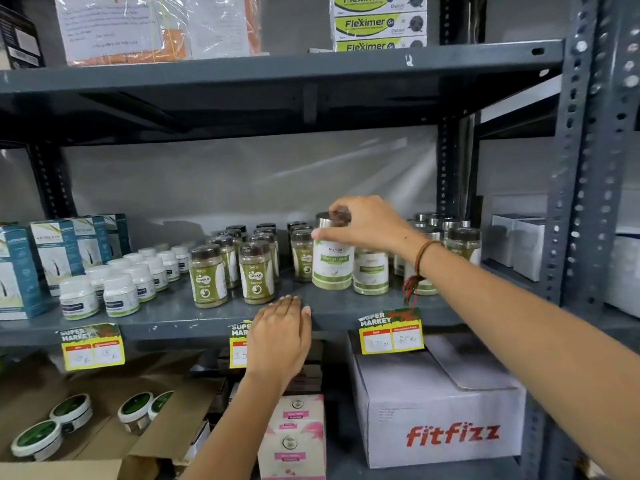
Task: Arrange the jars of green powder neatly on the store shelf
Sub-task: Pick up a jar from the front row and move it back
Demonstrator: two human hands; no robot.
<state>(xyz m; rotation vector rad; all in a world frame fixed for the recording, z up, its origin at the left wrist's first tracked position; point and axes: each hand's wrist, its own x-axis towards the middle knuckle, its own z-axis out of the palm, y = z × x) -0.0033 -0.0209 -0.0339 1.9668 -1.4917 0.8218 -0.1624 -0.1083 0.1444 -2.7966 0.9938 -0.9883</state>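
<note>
One rigid, likely light jar (pixel 332 263) sits clamped at its lid by the right hand (pixel 367 225); the left hand (pixel 278 336) rests flat, fingers apart, on the shelf (pixel 173 315).

The right hand (pixel 363 225) hides the jar's lid (pixel 334 220).

1. The shelf (pixel 346 308) has a bare strip along its front edge; the left hand (pixel 280 336) rests flat there.
2. Brown-lidded jars (pixel 230 268) crowd the middle, front to back.
3. Steel-lidded jars (pixel 370 271) fill the right end, blocking the back right corner.
4. Small white tubs (pixel 119 294) and teal boxes (pixel 52 254) close off the left end.
5. Above all the lids, open room reaches up to the upper shelf (pixel 277 77).
</note>
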